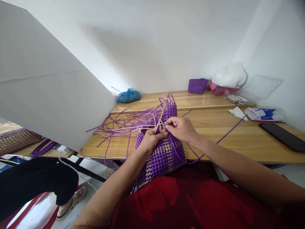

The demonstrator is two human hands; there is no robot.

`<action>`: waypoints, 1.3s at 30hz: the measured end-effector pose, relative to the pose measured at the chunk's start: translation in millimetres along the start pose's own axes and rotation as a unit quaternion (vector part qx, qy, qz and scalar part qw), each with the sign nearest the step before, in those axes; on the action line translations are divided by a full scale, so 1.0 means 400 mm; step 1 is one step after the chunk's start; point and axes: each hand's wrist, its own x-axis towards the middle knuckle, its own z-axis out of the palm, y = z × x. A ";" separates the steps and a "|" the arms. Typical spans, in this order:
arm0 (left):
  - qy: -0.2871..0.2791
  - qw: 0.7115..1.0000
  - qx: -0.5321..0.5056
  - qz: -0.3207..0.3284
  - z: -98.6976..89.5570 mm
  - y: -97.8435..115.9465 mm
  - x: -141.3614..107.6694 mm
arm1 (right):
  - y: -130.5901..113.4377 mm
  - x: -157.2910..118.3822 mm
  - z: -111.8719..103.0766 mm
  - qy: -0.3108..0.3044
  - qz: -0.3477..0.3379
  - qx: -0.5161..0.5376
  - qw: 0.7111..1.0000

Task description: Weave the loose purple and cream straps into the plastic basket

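A purple and beige woven basket (164, 156) leans between my lap and the table edge, tilted toward me. Long loose purple and beige strips (124, 125) fan out from its upper rim to the left. My left hand (151, 140) is closed on the rim, thumb pressing on the strips there. Close beside it, my right hand (179, 128) pinches a purple strip at the weave, thumb against forefinger. One long purple strip (221, 136) trails off to the right over the table. The exact crossing under my fingertips is partly hidden.
On the wooden table (209, 124) stand a small purple woven basket (197, 86), a blue bag (128, 96) and a white plastic bag (230, 75). A black phone (283, 136) lies at right. A grey partition (52, 73) rises at left; beyond it shows another person's leg (40, 181).
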 end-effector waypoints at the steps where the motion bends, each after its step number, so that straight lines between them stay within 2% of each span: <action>1: -0.001 1.000 -0.002 0.000 0.002 -0.001 0.000 | 0.002 0.001 0.001 -0.001 -0.001 0.002 1.000; 6: 0.018 1.000 -0.007 0.016 0.009 -0.008 0.004 | -0.002 -0.012 -0.015 -0.008 -0.025 -0.023 0.999; 10: 0.041 0.999 -0.025 -0.016 0.006 -0.015 0.005 | -0.011 -0.049 -0.043 -0.025 -0.063 -0.089 0.994; 16: 0.046 0.997 -0.042 -0.035 0.006 -0.023 0.003 | -0.006 -0.056 -0.074 -0.073 -0.013 -0.110 0.991; 18: 0.048 0.997 -0.043 -0.032 0.007 -0.022 0.003 | -0.001 -0.051 -0.083 -0.100 -0.016 -0.119 0.988; 23: 0.054 0.998 -0.023 -0.004 0.005 -0.012 0.004 | -0.014 -0.050 -0.103 -0.156 -0.106 -0.223 0.956; 26: 0.040 0.999 -0.011 0.014 0.004 -0.008 0.002 | -0.048 -0.039 -0.109 -0.148 -0.163 -0.275 0.936; 28: 0.034 0.999 -0.006 0.020 0.002 -0.009 -0.001 | -0.071 -0.027 -0.111 -0.145 -0.180 -0.261 0.937; 30: 0.035 0.999 -0.007 0.023 -0.001 -0.010 -0.003 | -0.080 -0.017 -0.113 -0.170 -0.139 -0.202 0.954; 32: 0.044 0.999 -0.013 0.021 -0.005 -0.014 -0.004 | -0.066 -0.013 -0.112 -0.218 -0.041 -0.090 0.971; 34: 0.054 0.998 -0.022 0.014 -0.008 -0.019 -0.003 | -0.034 -0.017 -0.107 -0.255 0.074 0.036 0.963; 36: 0.055 0.998 -0.030 0.010 -0.008 -0.025 0.000 | 0.003 -0.026 -0.097 -0.257 0.148 0.119 0.947; 39: 0.036 0.999 -0.039 0.000 -0.007 -0.030 0.004 | 0.037 -0.041 -0.082 -0.237 0.173 0.154 0.944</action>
